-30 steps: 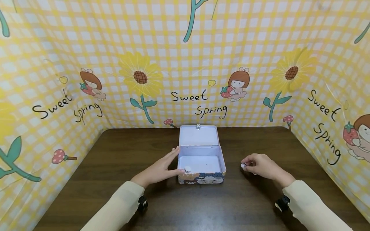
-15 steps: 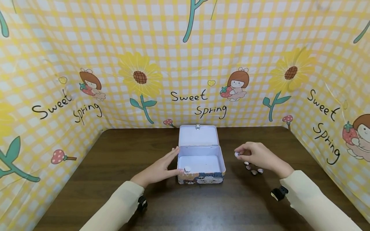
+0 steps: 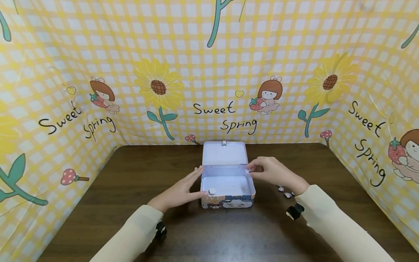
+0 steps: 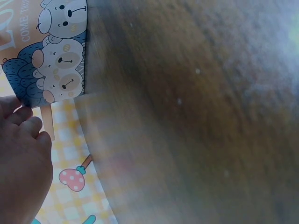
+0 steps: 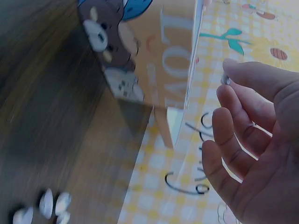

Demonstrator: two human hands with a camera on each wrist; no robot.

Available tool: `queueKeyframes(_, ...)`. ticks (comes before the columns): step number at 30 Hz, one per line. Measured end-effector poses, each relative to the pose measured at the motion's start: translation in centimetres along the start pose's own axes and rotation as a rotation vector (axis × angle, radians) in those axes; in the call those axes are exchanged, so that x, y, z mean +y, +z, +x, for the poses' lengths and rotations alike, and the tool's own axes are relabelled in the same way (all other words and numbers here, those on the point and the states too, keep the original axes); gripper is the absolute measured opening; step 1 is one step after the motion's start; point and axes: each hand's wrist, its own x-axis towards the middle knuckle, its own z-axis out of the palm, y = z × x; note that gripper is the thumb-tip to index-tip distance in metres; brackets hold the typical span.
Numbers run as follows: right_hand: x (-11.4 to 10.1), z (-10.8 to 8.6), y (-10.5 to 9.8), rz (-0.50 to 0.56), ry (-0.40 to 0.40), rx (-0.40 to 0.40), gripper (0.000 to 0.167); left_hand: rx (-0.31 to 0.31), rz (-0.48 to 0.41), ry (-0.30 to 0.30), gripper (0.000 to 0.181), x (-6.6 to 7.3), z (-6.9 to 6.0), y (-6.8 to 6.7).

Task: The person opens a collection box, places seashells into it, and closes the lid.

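Note:
A metal lunch-box-style tin (image 3: pixel 240 203) with printed cartoon animals stands with its lid (image 3: pixel 225 153) raised at the back. My left hand (image 3: pixel 176 194) rests against the tin's left side, thumb at the front corner and fingers towards the rear. One small whitish shell (image 3: pixel 212 191) lies inside, at the front left. At the tin's right rim, my right hand (image 3: pixel 275 173) pinches another small shell (image 5: pixel 225 80) between thumb and forefinger. Its other fingers are loosely bent in the right wrist view. The left wrist view shows fingers touching the tin's printed side (image 4: pixel 56 60).
Several small shells (image 3: pixel 287 195) lie on the dark wooden table (image 3: pixel 209 236) right of the tin, partly behind my right wrist. A yellow checked cloth (image 3: pixel 183 54) with printed flowers hangs round the table's back and sides.
My right hand has lifted a shell off the group on the table and carried it left to the tin's right rim. My left hand and the tin have stayed put.

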Motion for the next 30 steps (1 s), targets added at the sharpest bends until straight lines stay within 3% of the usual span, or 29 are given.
queueKeyframes(11,-1.6,2.9,3.0,0.089,-0.044,-0.059,0.023,-0.001,-0.002,0.003,0.096,0.0,0.0,0.1)
queueKeyframes(18,-3.1,5.1,4.6,0.08,-0.096,-0.079,0.023,0.008,-0.012,-0.006,0.096,0.1,-0.1,0.0)
queueKeyframes(30,-4.4,7.3,7.0,0.085,-0.055,-0.146,0.024,0.0,-0.002,0.004,0.095,0.0,-0.1,0.0)
